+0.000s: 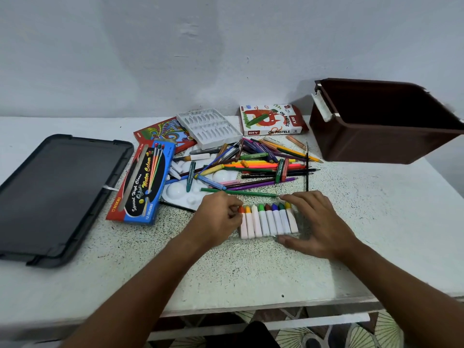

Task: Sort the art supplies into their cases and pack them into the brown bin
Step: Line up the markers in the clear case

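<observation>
From the head camera, a row of white-wrapped crayons (pixel 268 219) lay in a clear plastic tray (pixel 300 223) near the front edge of the table (pixel 251 277). The left hand (pixel 217 219), fingers curled, pinched the orange-tipped crayon at the left end of the row; the right hand (pixel 317 222) was spread wide, fingers and thumb bracketing the tray's right end, steadying it rather than gripping it.

Behind them, mid-table, sat a loose heap of pencils, pens and pastels (pixel 261 167) over a white mixing palette (pixel 200 189). An oil pastels box (pixel 272 120) and an empty white insert tray (pixel 208 128) lay towards the back edge, a water colours box (pixel 143 182) left of the heap. The brown bin (pixel 384 121) stood open at the back right corner, seemingly still empty; its dark lid (pixel 57 194) rested at the left edge.

The step in hand looked like seating crayons in their tray. Next would likely call for pressing the end crayon level, then finding the tray's box, with most of the heap still unsorted
</observation>
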Motion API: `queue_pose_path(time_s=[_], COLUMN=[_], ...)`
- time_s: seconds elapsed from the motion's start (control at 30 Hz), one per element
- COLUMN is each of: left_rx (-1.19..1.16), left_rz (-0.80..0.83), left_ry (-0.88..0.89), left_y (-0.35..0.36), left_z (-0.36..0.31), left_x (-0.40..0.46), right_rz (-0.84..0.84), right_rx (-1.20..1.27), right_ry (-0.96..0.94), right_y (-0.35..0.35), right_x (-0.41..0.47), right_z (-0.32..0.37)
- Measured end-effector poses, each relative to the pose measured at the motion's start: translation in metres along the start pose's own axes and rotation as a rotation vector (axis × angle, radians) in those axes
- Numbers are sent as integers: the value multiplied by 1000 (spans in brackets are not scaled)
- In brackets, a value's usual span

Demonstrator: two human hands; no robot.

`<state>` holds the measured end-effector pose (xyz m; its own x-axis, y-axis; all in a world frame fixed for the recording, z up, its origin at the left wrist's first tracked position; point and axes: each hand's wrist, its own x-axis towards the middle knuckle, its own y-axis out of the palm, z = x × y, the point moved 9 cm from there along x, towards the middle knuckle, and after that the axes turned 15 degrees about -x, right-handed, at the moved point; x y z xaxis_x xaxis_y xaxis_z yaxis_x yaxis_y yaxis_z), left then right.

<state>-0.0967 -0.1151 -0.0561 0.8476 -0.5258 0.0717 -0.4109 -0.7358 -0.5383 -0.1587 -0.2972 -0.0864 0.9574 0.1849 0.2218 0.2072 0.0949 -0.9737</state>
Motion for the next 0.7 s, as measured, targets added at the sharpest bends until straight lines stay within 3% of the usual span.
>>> queue_pose_path(time_s=[0.53,0.7], left_rx=[-9,-80], left_rz=[11,-146], left_ry=[-8,56], left_y=[1,-33], left_z=[3,3], left_x=[0,0], right_rz=[11,13], right_rx=[-10,-14], right_ry=[3,1], right_y=[3,3], right_x=[1,1], right_z=[-2,-1])
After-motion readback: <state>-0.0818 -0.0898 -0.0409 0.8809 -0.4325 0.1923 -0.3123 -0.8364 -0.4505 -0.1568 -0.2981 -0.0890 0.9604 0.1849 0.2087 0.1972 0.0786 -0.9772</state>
